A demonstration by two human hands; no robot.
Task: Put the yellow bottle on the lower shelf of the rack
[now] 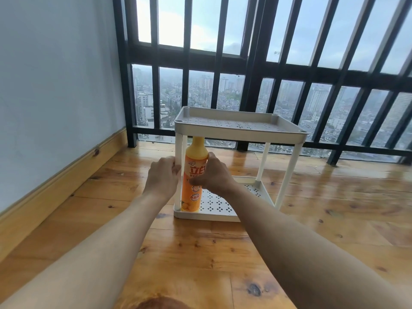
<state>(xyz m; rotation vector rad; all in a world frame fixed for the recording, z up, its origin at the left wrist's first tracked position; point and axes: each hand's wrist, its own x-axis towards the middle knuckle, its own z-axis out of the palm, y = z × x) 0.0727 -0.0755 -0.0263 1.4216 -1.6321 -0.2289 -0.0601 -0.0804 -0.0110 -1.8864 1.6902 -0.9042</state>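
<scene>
A white two-tier plastic rack (239, 128) stands on the wooden floor. The yellow bottle (193, 166) with an orange label stands upright on the lower shelf (217, 206), in its front left corner, its top just under the upper shelf. My right hand (214, 173) is wrapped around the bottle's middle from the right. My left hand (163, 177) grips the rack's front left post (178, 150), just left of the bottle.
A pale wall with a wooden skirting board (58, 186) runs along the left. Black window bars (252, 70) rise right behind the rack. Bare floorboards (200, 253) stretch in front and to the right.
</scene>
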